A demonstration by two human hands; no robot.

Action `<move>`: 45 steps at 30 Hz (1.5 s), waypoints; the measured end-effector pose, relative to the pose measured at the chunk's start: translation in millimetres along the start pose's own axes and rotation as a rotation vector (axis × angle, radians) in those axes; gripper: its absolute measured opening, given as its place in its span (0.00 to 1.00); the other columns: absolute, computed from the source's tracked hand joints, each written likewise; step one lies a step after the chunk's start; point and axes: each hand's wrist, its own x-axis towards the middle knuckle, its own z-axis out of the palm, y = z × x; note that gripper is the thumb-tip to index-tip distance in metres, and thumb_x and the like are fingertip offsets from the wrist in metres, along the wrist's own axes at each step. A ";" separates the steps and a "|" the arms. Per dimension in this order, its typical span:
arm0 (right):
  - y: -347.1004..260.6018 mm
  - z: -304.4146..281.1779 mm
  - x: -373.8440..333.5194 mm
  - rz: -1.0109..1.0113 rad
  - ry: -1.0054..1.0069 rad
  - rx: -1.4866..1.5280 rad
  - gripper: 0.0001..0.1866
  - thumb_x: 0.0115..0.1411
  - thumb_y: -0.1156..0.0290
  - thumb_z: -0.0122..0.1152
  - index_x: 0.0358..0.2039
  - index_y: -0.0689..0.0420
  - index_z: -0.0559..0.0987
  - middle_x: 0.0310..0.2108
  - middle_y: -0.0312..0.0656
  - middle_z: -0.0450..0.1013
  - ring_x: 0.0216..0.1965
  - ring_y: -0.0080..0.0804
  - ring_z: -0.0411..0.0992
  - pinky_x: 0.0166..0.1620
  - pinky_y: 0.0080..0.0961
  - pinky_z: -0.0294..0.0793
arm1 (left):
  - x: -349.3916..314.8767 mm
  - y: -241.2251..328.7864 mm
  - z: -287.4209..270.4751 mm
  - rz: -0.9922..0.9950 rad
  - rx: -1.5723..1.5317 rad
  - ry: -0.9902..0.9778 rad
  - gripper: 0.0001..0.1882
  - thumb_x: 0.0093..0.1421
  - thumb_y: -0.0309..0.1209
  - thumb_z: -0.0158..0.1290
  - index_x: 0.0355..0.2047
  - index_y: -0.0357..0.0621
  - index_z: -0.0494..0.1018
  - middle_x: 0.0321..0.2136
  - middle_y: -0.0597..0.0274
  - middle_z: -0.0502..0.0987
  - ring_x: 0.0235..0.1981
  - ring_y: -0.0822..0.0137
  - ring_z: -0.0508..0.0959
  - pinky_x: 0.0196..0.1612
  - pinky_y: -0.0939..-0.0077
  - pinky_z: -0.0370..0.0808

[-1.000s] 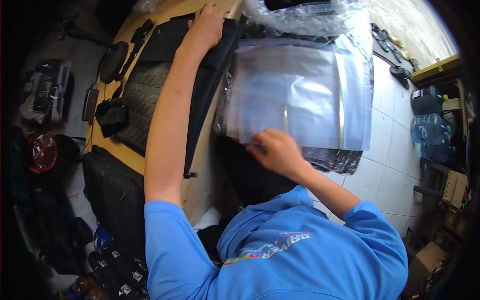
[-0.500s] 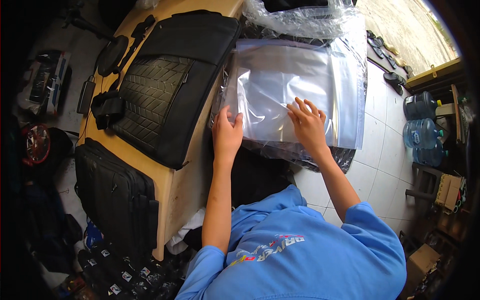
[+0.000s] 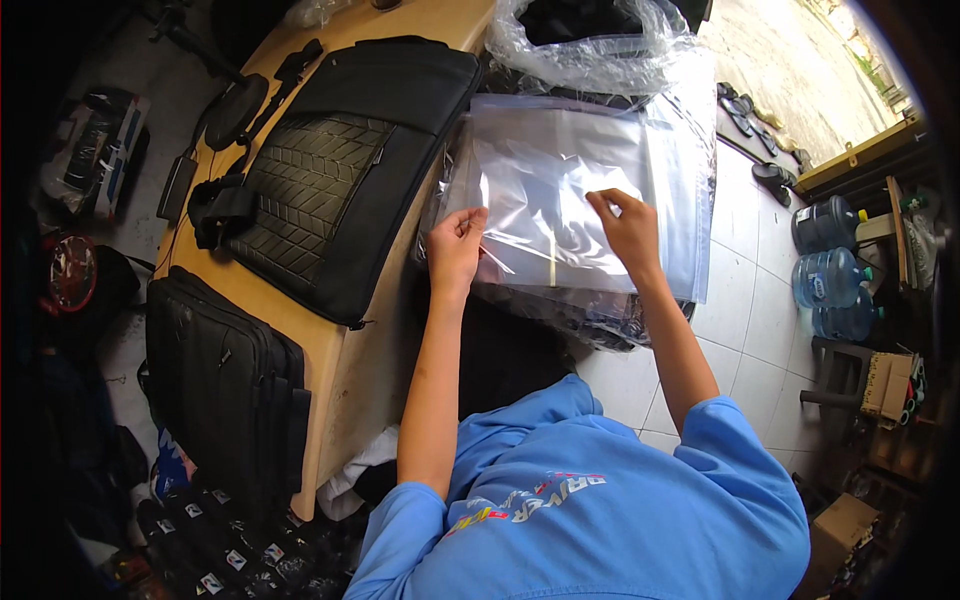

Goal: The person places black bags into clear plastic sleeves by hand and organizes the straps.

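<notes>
A stack of clear, shiny plastic bags (image 3: pixel 560 150) lies flat on a plastic-wrapped pile in front of me. My left hand (image 3: pixel 456 250) is closed at the stack's near left edge, thumb and fingers pinching the side of the top bag, whose corner lifts slightly. Over the right part of the stack, my right hand (image 3: pixel 630 232) is closed too, its thumb and fingertips pinched together on the film of the top bag. Bright reflections make the exact grip hard to see. A black bag with a quilted chevron panel (image 3: pixel 315 180) rests on the wooden table to the left.
The wooden table (image 3: pixel 350 385) has its edge close beside my left forearm. Another black bag (image 3: pixel 225 380) stands against its near side. Crumpled clear plastic (image 3: pixel 600 65) lies beyond the stack. At the right are blue water jugs (image 3: pixel 830 280), sandals (image 3: pixel 770 180) and a cardboard box (image 3: pixel 885 385).
Both hands have gone from spread fingers to pinches. The top bag has shifted, with its reflections and yellowish strip now farther left. The view has tilted a little.
</notes>
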 end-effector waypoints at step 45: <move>113.6 -55.9 -31.1 0.271 -0.049 -0.416 0.24 0.64 0.56 0.41 0.59 0.51 0.64 0.61 0.48 0.57 0.62 0.52 0.53 0.60 0.46 0.54 | -23.0 113.3 25.7 0.284 -0.411 -0.052 0.06 0.57 0.25 0.54 0.35 0.36 0.75 0.29 0.58 0.79 0.30 0.68 0.80 0.31 0.79 0.78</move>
